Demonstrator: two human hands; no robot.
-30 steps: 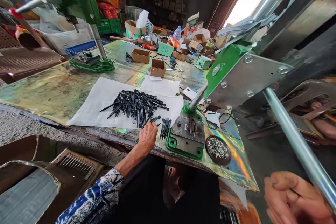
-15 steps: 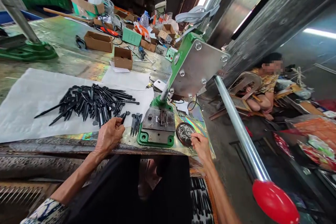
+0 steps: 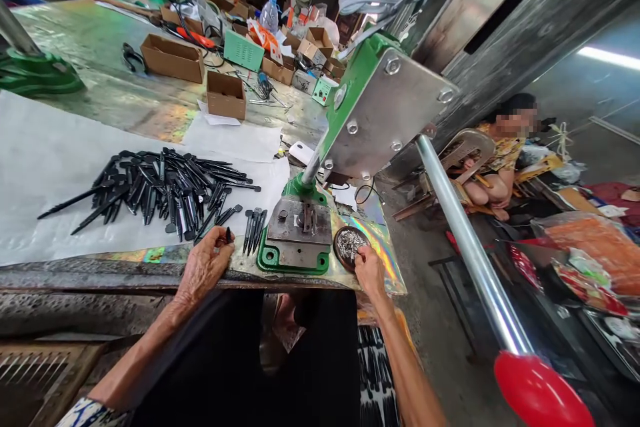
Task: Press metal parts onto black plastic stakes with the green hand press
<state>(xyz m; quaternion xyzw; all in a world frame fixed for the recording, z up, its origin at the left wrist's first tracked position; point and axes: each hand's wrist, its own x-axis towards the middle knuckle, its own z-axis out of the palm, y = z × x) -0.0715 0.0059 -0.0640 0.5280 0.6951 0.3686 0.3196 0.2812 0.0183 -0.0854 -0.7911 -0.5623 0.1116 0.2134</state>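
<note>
My left hand (image 3: 207,263) is closed on a slim black plastic piece (image 3: 229,235), whose dark end shows above the fingers. Just behind it spreads a heap of similar long black pieces (image 3: 173,190), some with flat round heads. Several more black pieces (image 3: 254,230) lie side by side left of a green hand press (image 3: 295,260). My right hand (image 3: 371,270) pinches at the edge of a round brown dish (image 3: 337,255) filled with tiny silvery metal parts (image 3: 351,242). Whatever sits between those fingertips is too small to make out.
The press's long lever ends in a red knob (image 3: 543,387) at my right. White sheeting (image 3: 45,147) lies beneath the heap. Small cardboard boxes (image 3: 226,97) and clutter stand farther back. A seated person (image 3: 505,147) is at the right. Black pieces (image 3: 375,373) fill a container below.
My right hand has shifted inward over the dish's edge. My left hand has turned and drawn slightly away from the heap, with a black piece in its fingers. The camera view has shifted.
</note>
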